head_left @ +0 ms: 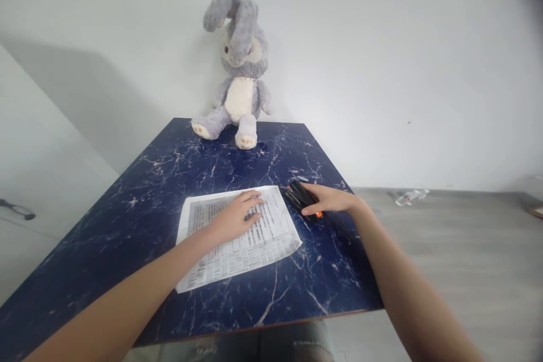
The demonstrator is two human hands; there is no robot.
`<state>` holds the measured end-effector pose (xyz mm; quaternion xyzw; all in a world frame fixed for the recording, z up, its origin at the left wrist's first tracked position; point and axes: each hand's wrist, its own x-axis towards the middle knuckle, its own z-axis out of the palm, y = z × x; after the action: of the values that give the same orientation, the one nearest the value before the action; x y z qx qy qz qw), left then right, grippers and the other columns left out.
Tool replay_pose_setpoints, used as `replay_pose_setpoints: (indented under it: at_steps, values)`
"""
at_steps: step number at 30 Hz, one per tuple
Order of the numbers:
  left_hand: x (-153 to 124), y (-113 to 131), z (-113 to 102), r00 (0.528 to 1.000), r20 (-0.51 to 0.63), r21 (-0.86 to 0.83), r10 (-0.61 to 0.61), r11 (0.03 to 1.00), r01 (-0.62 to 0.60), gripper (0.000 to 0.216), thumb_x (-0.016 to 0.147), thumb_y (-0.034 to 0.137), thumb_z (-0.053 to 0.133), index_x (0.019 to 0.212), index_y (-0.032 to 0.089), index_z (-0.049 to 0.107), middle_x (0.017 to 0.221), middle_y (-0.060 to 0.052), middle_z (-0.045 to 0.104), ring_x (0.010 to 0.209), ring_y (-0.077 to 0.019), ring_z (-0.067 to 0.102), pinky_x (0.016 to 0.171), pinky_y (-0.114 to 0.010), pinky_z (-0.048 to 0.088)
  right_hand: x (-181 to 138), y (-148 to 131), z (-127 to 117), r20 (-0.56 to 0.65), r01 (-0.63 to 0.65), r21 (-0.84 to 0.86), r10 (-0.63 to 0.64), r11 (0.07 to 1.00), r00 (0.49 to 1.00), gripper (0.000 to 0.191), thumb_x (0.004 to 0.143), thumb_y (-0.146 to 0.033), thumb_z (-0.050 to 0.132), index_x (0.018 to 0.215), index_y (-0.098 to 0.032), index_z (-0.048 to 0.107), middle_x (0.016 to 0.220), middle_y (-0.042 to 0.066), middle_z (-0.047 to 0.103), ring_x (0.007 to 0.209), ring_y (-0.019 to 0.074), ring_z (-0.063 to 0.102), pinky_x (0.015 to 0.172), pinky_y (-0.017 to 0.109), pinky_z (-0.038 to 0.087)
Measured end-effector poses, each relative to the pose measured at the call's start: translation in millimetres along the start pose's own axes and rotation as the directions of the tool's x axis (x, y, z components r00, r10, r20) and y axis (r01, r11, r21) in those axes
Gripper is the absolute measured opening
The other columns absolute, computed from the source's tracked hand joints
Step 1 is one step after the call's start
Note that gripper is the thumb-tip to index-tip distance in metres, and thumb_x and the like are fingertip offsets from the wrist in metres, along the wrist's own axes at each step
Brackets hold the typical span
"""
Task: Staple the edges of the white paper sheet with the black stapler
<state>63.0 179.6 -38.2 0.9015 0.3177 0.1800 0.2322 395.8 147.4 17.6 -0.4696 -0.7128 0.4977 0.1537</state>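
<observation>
While the left hand (235, 218) lies spread on a white, densely printed paper sheet (250, 248), the right hand (326, 198) wraps round an oblong, orange-ended black tool (298, 194), probably a stapler, though fingers partly hide it, just right of the paper on a dark-blue, white-veined table (335, 288). The step in hand looks like steadying the sheet and gripping the tool; a next move would call for a flat page. At the far side sits a floppy-eared grey plush rabbit (240, 90).
</observation>
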Motion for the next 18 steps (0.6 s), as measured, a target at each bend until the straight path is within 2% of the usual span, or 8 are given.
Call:
replay_pose_setpoints:
  at_steps: [4, 12, 15, 18]
  values:
    - [-0.8, 4.5, -2.4, 0.999, 0.021, 0.017, -0.026, 1.000, 0.026, 0.037, 0.104, 0.036, 0.053, 0.138, 0.025, 0.062, 0.159, -0.008, 0.049, 0.145, -0.0283, 0.049, 0.122, -0.050, 0.041, -0.5, -1.8, -0.3, -0.007, 0.023, -0.006, -0.023, 1.000, 1.000, 0.064, 0.080, -0.044, 0.082, 0.136, -0.022, 0.061, 0.114, 0.007, 0.071, 0.098, 0.0265, 0.067, 0.080, 0.037, 0.057]
    - [-2.8, 6.1, -2.0, 1.000, 0.011, 0.048, 0.004, 0.999, -0.004, 0.039, 0.106, 0.037, 0.049, 0.141, 0.025, 0.061, 0.160, -0.008, 0.048, 0.146, -0.0291, 0.048, 0.122, -0.051, 0.042, -2.1, -0.2, -2.4, -0.038, 0.014, -0.097, -0.018, 0.995, 0.999, 0.052, 0.081, -0.032, 0.074, 0.131, -0.023, 0.063, 0.108, 0.005, 0.072, 0.091, 0.0263, 0.066, 0.074, 0.036, 0.057]
    - [-3.8, 6.0, -1.4, 1.000, 0.011, 0.057, 0.004, 0.998, -0.005, 0.040, 0.106, 0.037, 0.049, 0.142, 0.025, 0.060, 0.161, -0.008, 0.047, 0.148, -0.0294, 0.046, 0.122, -0.051, 0.041, -7.5, 1.0, -9.9, -0.027, 0.041, -0.179, -0.046, 0.983, 0.999, 0.051, 0.080, -0.033, 0.075, 0.130, -0.023, 0.067, 0.111, 0.006, 0.073, 0.094, 0.0270, 0.066, 0.079, 0.037, 0.057]
    - [-4.4, 6.5, 0.8, 0.999, 0.012, 0.063, 0.030, 0.998, -0.031, 0.039, 0.106, 0.035, 0.049, 0.141, 0.025, 0.061, 0.159, -0.008, 0.048, 0.147, -0.0288, 0.046, 0.121, -0.050, 0.042, -15.1, 2.3, -19.6, 0.050, 0.079, -0.198, -0.071, 0.977, 0.996, 0.052, 0.082, -0.042, 0.078, 0.130, -0.023, 0.069, 0.117, 0.006, 0.072, 0.100, 0.0271, 0.066, 0.085, 0.038, 0.057]
